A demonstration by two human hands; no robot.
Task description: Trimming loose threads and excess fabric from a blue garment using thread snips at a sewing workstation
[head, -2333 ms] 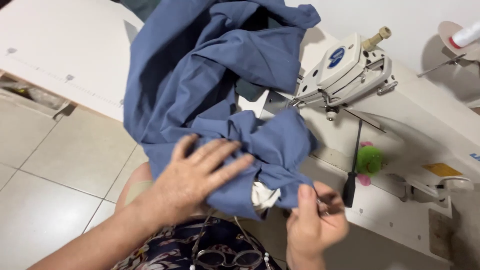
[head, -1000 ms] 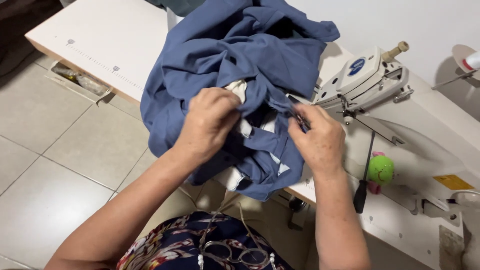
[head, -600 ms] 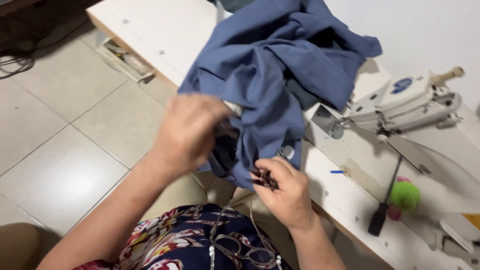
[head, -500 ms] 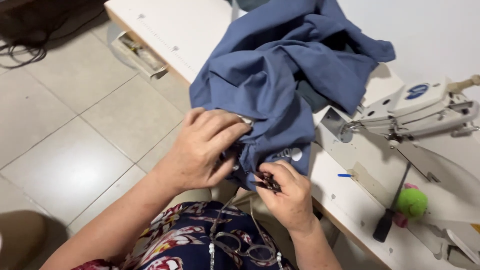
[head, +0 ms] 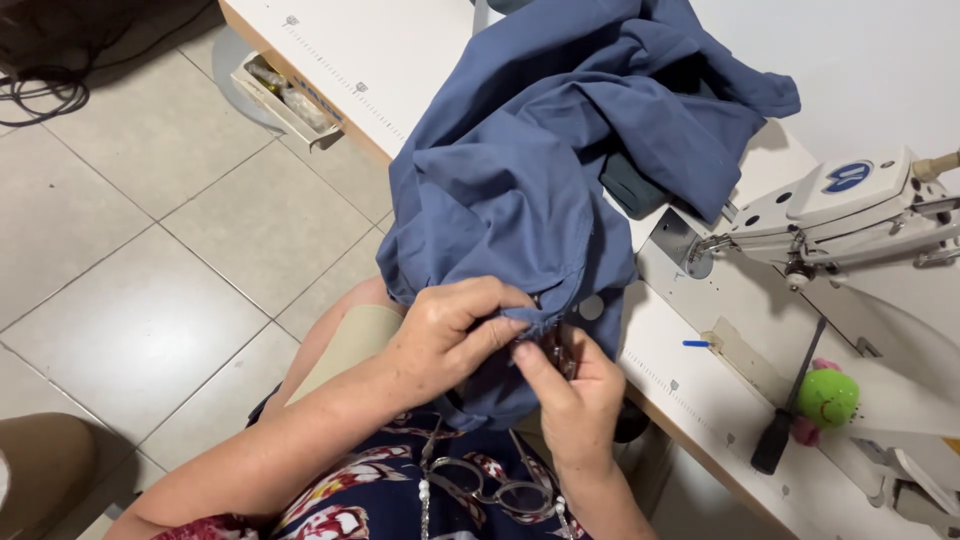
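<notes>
At the near edge of the white sewing table, the left hand pinched a fold of the crumpled blue fabric garment, while the right hand gripped small dark thread snips against that fold.

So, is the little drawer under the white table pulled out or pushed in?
Pulled out. The drawer juts past the table edge over the tiled floor, its small contents visible from above.
</notes>
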